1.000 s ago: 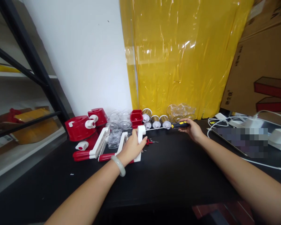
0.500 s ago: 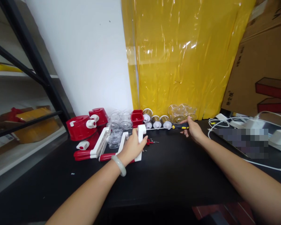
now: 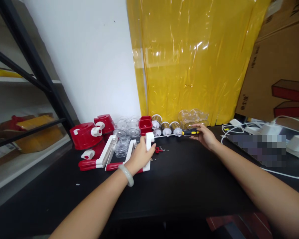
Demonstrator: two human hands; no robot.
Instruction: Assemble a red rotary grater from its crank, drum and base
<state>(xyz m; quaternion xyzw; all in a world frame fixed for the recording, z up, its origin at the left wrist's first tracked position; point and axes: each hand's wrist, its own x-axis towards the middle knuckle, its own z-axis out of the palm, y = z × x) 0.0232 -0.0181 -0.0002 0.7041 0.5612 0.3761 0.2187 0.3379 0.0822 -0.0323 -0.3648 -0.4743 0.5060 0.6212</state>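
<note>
My left hand (image 3: 139,155) is wrapped round a white plastic bracket (image 3: 149,146) that stands upright on the black table (image 3: 184,186). My right hand (image 3: 204,136) grips the black and yellow handle of a screwdriver (image 3: 189,132), whose thin shaft points left along the table towards the bracket. A small red part (image 3: 158,150) and a few tiny screws lie between the two hands. A pale bangle sits on my left wrist.
Red housings (image 3: 86,134), clear plastic cups (image 3: 126,131), metal drum blades (image 3: 165,127) and red and white arms (image 3: 99,159) crowd the table's back left. Yellow plastic sheeting (image 3: 189,59) hangs behind. White cables and chargers (image 3: 264,131) lie right, cardboard boxes (image 3: 276,66) beyond, a black shelf frame (image 3: 30,66) left.
Both hands have stayed almost in place. My right hand shifted slightly on the screwdriver handle, and the view moved a little.
</note>
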